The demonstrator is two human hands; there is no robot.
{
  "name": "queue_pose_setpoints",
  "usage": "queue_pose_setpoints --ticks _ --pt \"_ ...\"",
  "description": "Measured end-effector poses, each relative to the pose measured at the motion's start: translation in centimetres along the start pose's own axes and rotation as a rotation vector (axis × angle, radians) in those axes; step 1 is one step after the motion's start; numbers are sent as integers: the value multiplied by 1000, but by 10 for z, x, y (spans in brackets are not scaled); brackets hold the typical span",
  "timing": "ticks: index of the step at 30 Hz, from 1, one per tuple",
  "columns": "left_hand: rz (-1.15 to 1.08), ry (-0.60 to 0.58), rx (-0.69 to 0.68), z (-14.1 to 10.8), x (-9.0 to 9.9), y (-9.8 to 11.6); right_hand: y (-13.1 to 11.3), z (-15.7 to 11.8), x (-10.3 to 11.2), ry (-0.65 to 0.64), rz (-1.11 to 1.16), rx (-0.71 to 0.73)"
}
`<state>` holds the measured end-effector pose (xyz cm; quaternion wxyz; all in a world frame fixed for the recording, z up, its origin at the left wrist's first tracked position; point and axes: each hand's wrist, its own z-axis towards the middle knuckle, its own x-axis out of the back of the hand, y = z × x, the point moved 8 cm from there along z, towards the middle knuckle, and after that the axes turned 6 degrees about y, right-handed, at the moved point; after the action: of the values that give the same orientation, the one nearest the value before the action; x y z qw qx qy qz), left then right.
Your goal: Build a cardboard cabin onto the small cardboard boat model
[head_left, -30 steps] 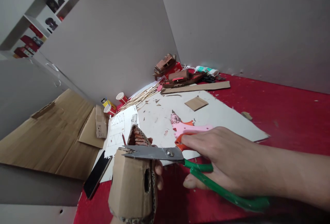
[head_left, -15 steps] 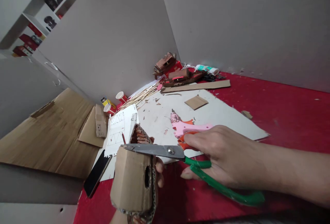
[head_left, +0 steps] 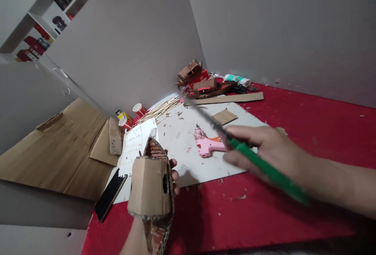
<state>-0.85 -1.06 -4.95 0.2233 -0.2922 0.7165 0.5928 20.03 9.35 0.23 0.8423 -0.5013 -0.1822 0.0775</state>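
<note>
My left hand (head_left: 174, 174) grips a small cardboard boat model (head_left: 149, 188) from beneath and behind; only its fingertips and wrist show. The boat has a plain brown cabin with a dark oval hole in its side, and reddish-brown painted ends. In my right hand (head_left: 270, 153) is a pair of scissors (head_left: 249, 157) with green handles, raised above the table and blurred by motion. Its blades point up and left, apart from the boat. Below and left of that hand a pink glue gun (head_left: 208, 145) lies on the white board (head_left: 176, 141).
Brown boat models (head_left: 205, 84) stand in the far corner beside a cardboard strip (head_left: 232, 98). Wooden sticks (head_left: 161, 109), paper cups (head_left: 126, 122) and a drawing sheet (head_left: 132, 141) lie left. A phone (head_left: 110, 196) rests near large cardboard sheets (head_left: 58, 149). Scraps dot the red table (head_left: 235, 219).
My right hand has lifted the scissors off the boat's cabin and swung them up and to the right. The boat has shifted slightly in my left hand.
</note>
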Motion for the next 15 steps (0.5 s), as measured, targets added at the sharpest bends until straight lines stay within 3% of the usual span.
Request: queue_pose_setpoints --ticks 4,7,10,15 --pt "-191 246 -51 3 5 9 31 6 -5 -29 610 -555" --pt "-259 487 -96 6 12 17 40 0 -17 -96 862 -781" --pt "-269 574 -138 14 19 23 49 -10 -27 -163 950 -902" --pt "-284 597 -169 26 33 21 42 -13 -42 -304 976 -856"
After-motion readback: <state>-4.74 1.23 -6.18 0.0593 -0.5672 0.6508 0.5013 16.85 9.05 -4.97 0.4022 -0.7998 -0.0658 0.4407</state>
